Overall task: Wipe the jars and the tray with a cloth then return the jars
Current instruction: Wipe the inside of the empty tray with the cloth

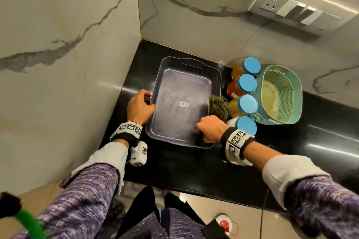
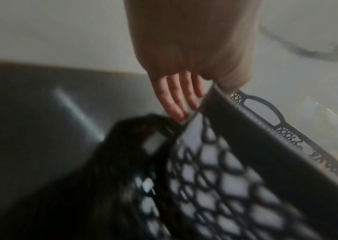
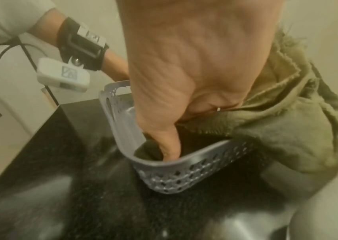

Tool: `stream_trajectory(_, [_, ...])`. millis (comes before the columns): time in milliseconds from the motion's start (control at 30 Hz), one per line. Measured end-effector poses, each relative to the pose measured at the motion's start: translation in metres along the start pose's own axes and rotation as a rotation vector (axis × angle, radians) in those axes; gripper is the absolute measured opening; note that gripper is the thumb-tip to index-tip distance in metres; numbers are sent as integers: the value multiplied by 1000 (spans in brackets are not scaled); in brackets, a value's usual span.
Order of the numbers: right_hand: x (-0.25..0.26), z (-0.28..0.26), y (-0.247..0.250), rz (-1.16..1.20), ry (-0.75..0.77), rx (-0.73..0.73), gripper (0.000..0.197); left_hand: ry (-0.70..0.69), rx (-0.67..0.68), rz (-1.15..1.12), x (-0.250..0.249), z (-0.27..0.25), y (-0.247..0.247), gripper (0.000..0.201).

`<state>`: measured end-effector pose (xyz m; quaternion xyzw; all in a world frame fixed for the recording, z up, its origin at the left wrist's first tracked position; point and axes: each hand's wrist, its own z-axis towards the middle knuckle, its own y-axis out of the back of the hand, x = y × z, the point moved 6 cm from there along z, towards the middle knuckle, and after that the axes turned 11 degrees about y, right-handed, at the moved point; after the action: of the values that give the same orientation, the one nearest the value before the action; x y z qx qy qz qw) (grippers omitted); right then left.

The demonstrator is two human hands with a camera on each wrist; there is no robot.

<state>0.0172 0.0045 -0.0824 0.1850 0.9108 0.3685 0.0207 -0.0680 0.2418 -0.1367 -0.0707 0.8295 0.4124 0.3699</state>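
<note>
Our left hand (image 1: 140, 107) grip pinching the tray (image 1: 213, 77) rim, our right hand (image 1: 209, 128) grip clutching the cloth (image 1: 218, 105) inside its corner, jars (image 1: 246, 104) beside

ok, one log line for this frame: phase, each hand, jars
phase: wiping tray | left hand: grips tray rim | right hand: presses cloth into near corner | jars: out, beside tray
</note>
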Motion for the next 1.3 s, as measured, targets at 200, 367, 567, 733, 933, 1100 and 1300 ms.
stream_trajectory(200, [12,-5,-16,152,-211,-168,29,94,-329,-383,16,-23,16,23])
stream_trajectory(367, [49,-9,-39,650,-540,-405,28,120,-341,-431,20,-21,12,21])
stream_trajectory(567, [110,29,-21,992,-512,-520,26,90,-337,-369,19,-19,4,22])
stream_trajectory(733, [86,37,-14,838,-304,-440,26,27,-308,-331,25,-22,6,20])
stream_trajectory(933, [16,2,-36,652,-456,-402,33,49,-373,-421,34,-34,2,20])
stream_trajectory(1100, [81,33,-22,705,-449,-465,24,120,-395,-465,36,-35,-7,23])
stream_trajectory(1300, [118,46,-9,626,-166,-505,22,58,-359,-410,37,-49,-1,36])
